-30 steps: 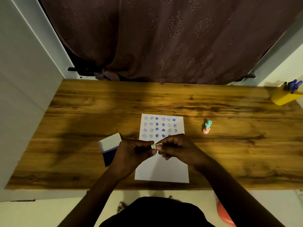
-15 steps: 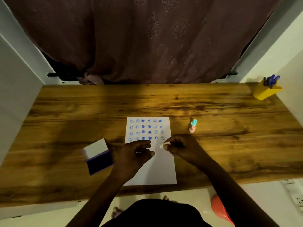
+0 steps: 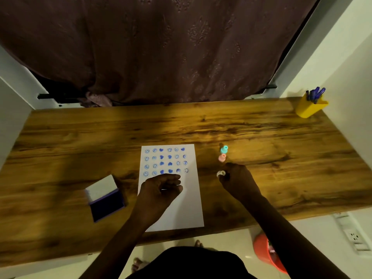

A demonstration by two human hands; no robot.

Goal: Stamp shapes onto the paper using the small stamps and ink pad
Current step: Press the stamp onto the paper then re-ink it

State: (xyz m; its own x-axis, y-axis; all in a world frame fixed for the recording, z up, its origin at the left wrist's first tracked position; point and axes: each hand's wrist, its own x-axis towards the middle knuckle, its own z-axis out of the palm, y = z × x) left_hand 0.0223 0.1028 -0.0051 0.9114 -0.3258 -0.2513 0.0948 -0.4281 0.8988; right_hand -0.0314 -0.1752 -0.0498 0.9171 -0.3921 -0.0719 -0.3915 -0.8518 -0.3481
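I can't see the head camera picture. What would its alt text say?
Seen from above, a person's right hand holds a small white stamp just off a sheet of paper printed with rows of blue smileys and hearts, near a pink stamp and a teal stamp. The left hand hovers curled over the paper; an open ink pad lies to its left.

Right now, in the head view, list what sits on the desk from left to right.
Ink pad → left hand over the paper → white stamp pinched in the right hand → pen cup. The teal and pink stamps sit above the white one, too nearly in line to order.
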